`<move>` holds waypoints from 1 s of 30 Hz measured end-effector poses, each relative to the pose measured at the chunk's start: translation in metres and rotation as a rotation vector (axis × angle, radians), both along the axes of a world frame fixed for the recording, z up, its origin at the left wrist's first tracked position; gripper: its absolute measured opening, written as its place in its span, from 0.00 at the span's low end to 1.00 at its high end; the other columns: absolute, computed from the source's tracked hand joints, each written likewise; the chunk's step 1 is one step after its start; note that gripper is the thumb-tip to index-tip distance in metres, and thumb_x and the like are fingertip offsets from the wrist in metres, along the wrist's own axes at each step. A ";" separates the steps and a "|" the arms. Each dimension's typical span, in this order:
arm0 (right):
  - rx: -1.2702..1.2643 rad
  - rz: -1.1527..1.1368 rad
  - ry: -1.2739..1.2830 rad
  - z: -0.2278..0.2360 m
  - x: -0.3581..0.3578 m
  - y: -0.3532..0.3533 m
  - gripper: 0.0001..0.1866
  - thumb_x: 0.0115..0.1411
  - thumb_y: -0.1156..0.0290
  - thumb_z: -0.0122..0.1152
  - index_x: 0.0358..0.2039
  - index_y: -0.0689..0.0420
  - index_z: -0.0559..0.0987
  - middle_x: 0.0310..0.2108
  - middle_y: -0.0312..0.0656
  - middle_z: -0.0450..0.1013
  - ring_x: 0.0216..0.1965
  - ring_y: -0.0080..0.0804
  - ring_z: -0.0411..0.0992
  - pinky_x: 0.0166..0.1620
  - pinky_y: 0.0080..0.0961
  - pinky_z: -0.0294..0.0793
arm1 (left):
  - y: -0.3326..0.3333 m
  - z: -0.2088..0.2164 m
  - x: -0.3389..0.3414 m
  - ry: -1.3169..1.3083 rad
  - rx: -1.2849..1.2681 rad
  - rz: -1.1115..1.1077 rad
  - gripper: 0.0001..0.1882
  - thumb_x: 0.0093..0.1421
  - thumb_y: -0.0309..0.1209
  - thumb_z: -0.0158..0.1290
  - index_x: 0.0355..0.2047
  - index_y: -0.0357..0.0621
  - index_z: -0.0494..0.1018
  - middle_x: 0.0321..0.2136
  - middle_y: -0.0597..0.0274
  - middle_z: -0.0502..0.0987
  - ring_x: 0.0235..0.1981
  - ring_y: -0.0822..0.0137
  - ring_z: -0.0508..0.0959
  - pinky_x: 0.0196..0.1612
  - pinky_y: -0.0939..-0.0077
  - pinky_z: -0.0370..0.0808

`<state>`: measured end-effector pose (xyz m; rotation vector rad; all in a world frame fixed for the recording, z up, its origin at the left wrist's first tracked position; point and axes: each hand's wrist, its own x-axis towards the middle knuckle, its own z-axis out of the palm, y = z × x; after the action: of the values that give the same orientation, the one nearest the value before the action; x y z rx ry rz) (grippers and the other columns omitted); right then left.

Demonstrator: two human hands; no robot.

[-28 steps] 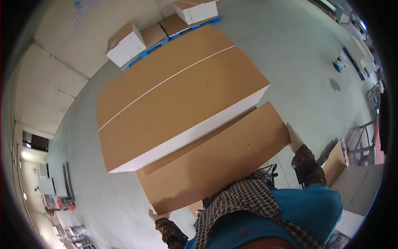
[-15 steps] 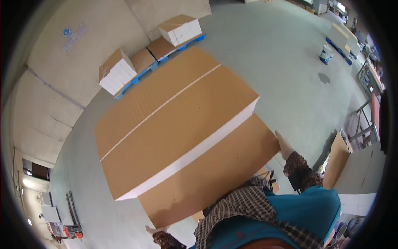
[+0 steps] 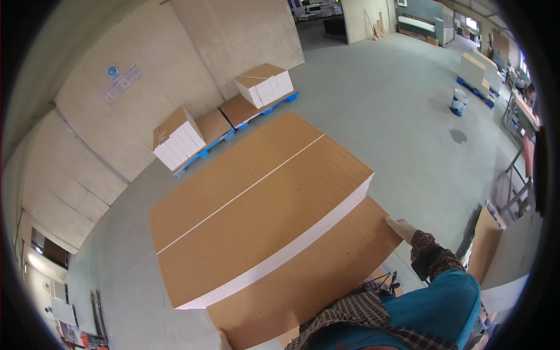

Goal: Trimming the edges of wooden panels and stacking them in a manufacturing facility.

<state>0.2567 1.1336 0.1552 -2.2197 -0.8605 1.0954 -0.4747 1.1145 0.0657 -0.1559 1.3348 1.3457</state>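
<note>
A large brown cardboard sheet (image 3: 303, 277) is held level in front of my waist. My right hand (image 3: 401, 228) is closed on its right edge, thumb on top. At the near left corner my left hand (image 3: 224, 340) grips the sheet; only a small part of it shows at the lower rim. Directly beyond the sheet is a thick stack of flat cardboard (image 3: 274, 204), brown on top with a white near side and a pale line running across it. What carries the stack is hidden, and I cannot tell whether the sheet touches it.
Blue pallets (image 3: 207, 150) along the left wall bear two white-sided cardboard stacks (image 3: 179, 140). A bucket (image 3: 459, 102) stands at the right, near a dark floor patch. Another loaded pallet (image 3: 475, 92) is farther back. A pallet jack (image 3: 96, 321) stands at lower left.
The view has tipped up, so stack, sheet and both hands sit lower in the picture, with more far wall and a doorway showing. My grip on the sheet looks unchanged.
</note>
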 end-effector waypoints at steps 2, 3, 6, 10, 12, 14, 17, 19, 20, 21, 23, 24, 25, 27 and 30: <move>-0.013 -0.003 0.020 0.001 0.003 0.001 0.46 0.67 0.33 0.48 0.46 0.75 0.83 0.42 0.55 0.83 0.47 0.42 0.80 0.54 0.36 0.74 | 0.010 0.000 0.009 0.054 -0.006 -0.040 0.54 0.57 0.74 0.49 0.73 0.50 0.60 0.69 0.50 0.66 0.66 0.44 0.64 0.64 0.31 0.62; -0.004 -0.001 0.015 -0.003 0.004 0.000 0.46 0.67 0.33 0.48 0.46 0.75 0.83 0.42 0.55 0.83 0.47 0.42 0.80 0.54 0.36 0.74 | 0.015 0.001 0.013 0.072 -0.010 -0.058 0.54 0.57 0.74 0.49 0.73 0.50 0.60 0.69 0.50 0.66 0.66 0.44 0.65 0.64 0.31 0.63; 0.008 -0.030 -0.053 -0.005 0.001 0.002 0.46 0.65 0.32 0.48 0.45 0.73 0.84 0.43 0.59 0.82 0.48 0.47 0.80 0.55 0.38 0.73 | 0.035 0.002 0.022 0.130 -0.026 -0.103 0.55 0.57 0.74 0.49 0.73 0.49 0.59 0.68 0.50 0.66 0.65 0.45 0.66 0.63 0.33 0.64; -0.029 -0.021 -0.038 -0.003 -0.001 0.000 0.46 0.66 0.32 0.48 0.46 0.73 0.84 0.43 0.58 0.83 0.48 0.46 0.80 0.55 0.37 0.74 | 0.051 0.004 0.032 0.187 -0.043 -0.148 0.56 0.57 0.75 0.49 0.73 0.48 0.58 0.68 0.50 0.66 0.63 0.46 0.67 0.62 0.36 0.65; -0.050 -0.025 -0.044 -0.004 -0.001 0.001 0.46 0.66 0.32 0.49 0.46 0.73 0.84 0.43 0.56 0.83 0.47 0.43 0.80 0.54 0.35 0.74 | 0.057 0.006 0.034 0.210 -0.046 -0.165 0.56 0.57 0.75 0.49 0.74 0.48 0.57 0.68 0.49 0.67 0.63 0.46 0.67 0.61 0.37 0.66; -0.039 -0.005 -0.011 -0.002 -0.003 0.000 0.46 0.67 0.33 0.48 0.47 0.72 0.84 0.44 0.55 0.83 0.48 0.43 0.80 0.55 0.35 0.75 | 0.063 0.007 0.037 0.231 -0.052 -0.183 0.57 0.57 0.75 0.49 0.74 0.47 0.56 0.67 0.49 0.67 0.62 0.47 0.68 0.61 0.39 0.66; -0.039 0.014 0.004 0.007 -0.006 -0.001 0.45 0.67 0.33 0.48 0.48 0.72 0.83 0.45 0.55 0.83 0.49 0.43 0.80 0.55 0.35 0.75 | 0.068 0.008 0.039 0.257 -0.060 -0.205 0.57 0.57 0.76 0.49 0.74 0.47 0.56 0.67 0.49 0.67 0.61 0.48 0.69 0.60 0.41 0.67; -0.038 0.020 -0.006 -0.008 0.001 -0.004 0.45 0.67 0.33 0.48 0.48 0.72 0.83 0.45 0.55 0.83 0.49 0.44 0.80 0.55 0.35 0.75 | 0.072 0.008 0.040 0.272 -0.064 -0.223 0.58 0.57 0.76 0.49 0.74 0.46 0.55 0.67 0.49 0.67 0.60 0.48 0.69 0.60 0.42 0.68; -0.037 0.032 -0.014 -0.007 -0.001 -0.001 0.45 0.68 0.34 0.48 0.48 0.72 0.83 0.45 0.55 0.83 0.49 0.44 0.80 0.56 0.35 0.75 | 0.072 0.008 0.039 0.282 -0.065 -0.224 0.58 0.57 0.76 0.49 0.75 0.46 0.55 0.67 0.49 0.67 0.60 0.48 0.69 0.59 0.43 0.68; -0.035 0.033 -0.014 -0.005 -0.002 0.000 0.45 0.68 0.34 0.48 0.48 0.72 0.83 0.45 0.55 0.83 0.49 0.44 0.80 0.56 0.35 0.75 | 0.073 0.009 0.039 0.289 -0.069 -0.230 0.58 0.57 0.76 0.49 0.75 0.46 0.54 0.67 0.48 0.67 0.59 0.49 0.70 0.59 0.43 0.69; -0.069 0.068 -0.021 0.004 -0.005 -0.002 0.45 0.68 0.34 0.47 0.49 0.72 0.83 0.46 0.56 0.83 0.50 0.44 0.80 0.57 0.35 0.74 | 0.071 0.007 0.037 0.304 -0.075 -0.235 0.59 0.58 0.76 0.49 0.75 0.45 0.54 0.67 0.48 0.67 0.59 0.49 0.70 0.59 0.45 0.69; -0.069 0.068 -0.022 0.003 -0.007 -0.001 0.45 0.68 0.34 0.47 0.49 0.72 0.83 0.46 0.56 0.83 0.50 0.44 0.80 0.57 0.35 0.74 | 0.070 0.006 0.036 0.315 -0.079 -0.238 0.59 0.58 0.76 0.49 0.75 0.45 0.53 0.66 0.48 0.67 0.58 0.49 0.70 0.58 0.45 0.70; -0.084 0.060 -0.025 0.001 -0.008 0.001 0.45 0.68 0.33 0.46 0.50 0.72 0.82 0.47 0.57 0.82 0.51 0.46 0.80 0.58 0.37 0.74 | 0.070 0.007 0.035 0.325 -0.082 -0.240 0.59 0.58 0.76 0.49 0.75 0.45 0.53 0.66 0.48 0.67 0.58 0.50 0.71 0.58 0.46 0.70; -0.095 0.053 -0.029 -0.003 -0.007 0.006 0.46 0.69 0.33 0.45 0.51 0.72 0.81 0.49 0.58 0.82 0.52 0.49 0.79 0.59 0.38 0.73 | 0.066 0.009 0.028 0.354 -0.085 -0.249 0.60 0.58 0.77 0.49 0.75 0.44 0.53 0.66 0.48 0.67 0.57 0.50 0.71 0.58 0.47 0.71; -0.165 0.091 -0.203 -0.012 -0.002 0.013 0.48 0.69 0.31 0.42 0.54 0.73 0.80 0.51 0.63 0.80 0.55 0.57 0.78 0.61 0.43 0.70 | 0.057 0.007 0.018 0.407 -0.084 -0.258 0.60 0.58 0.77 0.49 0.76 0.43 0.52 0.66 0.47 0.68 0.56 0.51 0.72 0.57 0.49 0.72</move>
<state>0.2545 1.1466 0.1434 -2.4839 -0.9959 1.0268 -0.4567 1.1711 0.0732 0.2397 1.6880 1.1371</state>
